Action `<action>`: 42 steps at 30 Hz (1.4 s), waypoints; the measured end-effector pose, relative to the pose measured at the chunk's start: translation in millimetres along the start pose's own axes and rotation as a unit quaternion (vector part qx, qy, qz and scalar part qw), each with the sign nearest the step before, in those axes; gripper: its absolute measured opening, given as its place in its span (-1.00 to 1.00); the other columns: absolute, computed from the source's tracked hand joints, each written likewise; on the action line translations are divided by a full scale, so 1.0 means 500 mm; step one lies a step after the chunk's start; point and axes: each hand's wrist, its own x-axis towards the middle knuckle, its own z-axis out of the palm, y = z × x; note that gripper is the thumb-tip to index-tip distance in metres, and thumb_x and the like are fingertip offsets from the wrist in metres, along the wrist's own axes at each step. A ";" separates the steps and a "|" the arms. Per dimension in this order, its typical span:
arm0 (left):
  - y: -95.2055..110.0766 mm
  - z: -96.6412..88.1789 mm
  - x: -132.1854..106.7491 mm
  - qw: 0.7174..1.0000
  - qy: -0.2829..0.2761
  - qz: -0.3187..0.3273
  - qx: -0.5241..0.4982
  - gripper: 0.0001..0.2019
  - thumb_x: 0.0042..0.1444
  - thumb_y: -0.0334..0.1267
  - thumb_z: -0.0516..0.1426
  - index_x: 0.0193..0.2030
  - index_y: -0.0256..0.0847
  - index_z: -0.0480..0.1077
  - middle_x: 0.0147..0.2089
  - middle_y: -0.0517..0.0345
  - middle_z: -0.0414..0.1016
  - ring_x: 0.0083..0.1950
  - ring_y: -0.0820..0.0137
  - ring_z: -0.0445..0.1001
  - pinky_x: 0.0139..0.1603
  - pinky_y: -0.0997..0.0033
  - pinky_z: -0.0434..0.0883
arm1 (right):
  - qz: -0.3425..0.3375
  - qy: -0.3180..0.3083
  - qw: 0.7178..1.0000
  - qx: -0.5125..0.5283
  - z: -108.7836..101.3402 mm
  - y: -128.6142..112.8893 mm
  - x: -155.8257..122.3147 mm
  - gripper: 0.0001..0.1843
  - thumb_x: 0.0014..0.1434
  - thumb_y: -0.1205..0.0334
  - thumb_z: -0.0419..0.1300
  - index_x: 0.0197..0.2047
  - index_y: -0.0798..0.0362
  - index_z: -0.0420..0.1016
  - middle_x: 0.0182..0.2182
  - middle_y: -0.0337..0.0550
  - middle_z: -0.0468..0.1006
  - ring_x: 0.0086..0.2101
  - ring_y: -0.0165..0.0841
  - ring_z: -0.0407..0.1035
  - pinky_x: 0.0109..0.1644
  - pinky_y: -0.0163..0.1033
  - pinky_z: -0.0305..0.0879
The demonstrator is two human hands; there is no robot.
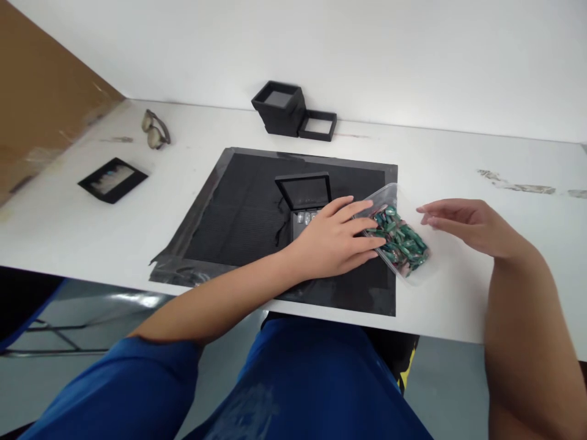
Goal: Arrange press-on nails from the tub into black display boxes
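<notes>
Best steady the tub (388, 195), near the counter's (452, 308) front edge, lightly by its rim: left hand (337, 238) lies there loosely spread, unclasped; right hand (468, 226), half-curled, just beside, any hold unclear.

Viewed remotely, I note a plain white wall (389, 67) standing behind the white desk (68, 235), with a brown panel (41, 85) bounding the left side. Below, I observe a glossy grey floor (458, 385) reflecting light and, lower left, a dark, blue-edged chair (22, 299).
</notes>
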 end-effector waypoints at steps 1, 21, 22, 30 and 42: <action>-0.002 -0.001 -0.001 1.000 0.003 0.002 -0.016 -0.71 0.36 0.02 0.09 0.07 0.06 0.53 0.08 0.22 0.63 0.34 0.21 0.42 0.44 0.00 0.20 | 0.000 -0.014 1.000 -0.005 -0.002 -0.004 -0.004 -0.55 0.15 -0.11 0.35 0.03 -0.05 0.64 -0.11 -0.07 0.67 -0.14 -0.20 0.53 -0.07 -0.05 0.47; 0.073 -0.028 0.104 0.938 -0.299 -0.146 -0.101 -0.83 0.24 -0.20 0.16 -0.33 -0.13 0.55 -0.31 0.19 0.63 -0.28 0.28 0.58 -0.47 0.40 0.07 | 0.026 -0.111 0.990 0.080 0.076 -0.056 0.006 -0.74 0.24 -0.05 0.28 -0.11 -0.13 0.68 -0.53 -0.24 0.39 -0.51 -0.43 0.14 -0.50 -0.23 0.01; 0.066 -0.034 0.101 0.939 -0.298 -0.150 -0.090 -0.84 0.23 -0.23 0.15 -0.34 -0.12 0.55 -0.30 0.20 0.63 -0.28 0.29 0.58 -0.48 0.40 0.04 | 0.030 -0.111 0.991 0.075 0.076 -0.056 0.005 -0.73 0.24 -0.05 0.28 -0.10 -0.14 0.68 -0.54 -0.24 0.39 -0.53 -0.44 0.11 -0.52 -0.24 -0.03; 0.045 -0.061 0.097 0.955 -0.264 -0.116 -0.062 -0.93 0.16 -0.25 0.19 -0.26 -0.15 0.49 -0.32 0.21 0.58 -0.35 0.35 0.54 -0.49 0.38 0.02 | 0.033 -0.101 0.991 0.082 0.077 -0.057 0.005 -0.75 0.20 -0.04 0.31 -0.11 -0.17 0.69 -0.55 -0.26 0.40 -0.52 -0.44 0.15 -0.53 -0.25 0.01; 0.009 -0.043 0.101 0.934 -0.247 0.078 -0.244 -0.78 0.17 -0.14 0.32 -0.02 0.10 0.59 -0.11 0.35 0.62 -0.18 0.52 0.53 -0.28 0.48 0.28 | -0.007 -0.097 0.992 0.086 0.077 -0.065 0.006 -0.80 0.19 0.00 0.31 -0.17 -0.18 0.72 -0.37 -0.19 0.56 -0.44 -0.41 0.21 -0.45 -0.20 0.07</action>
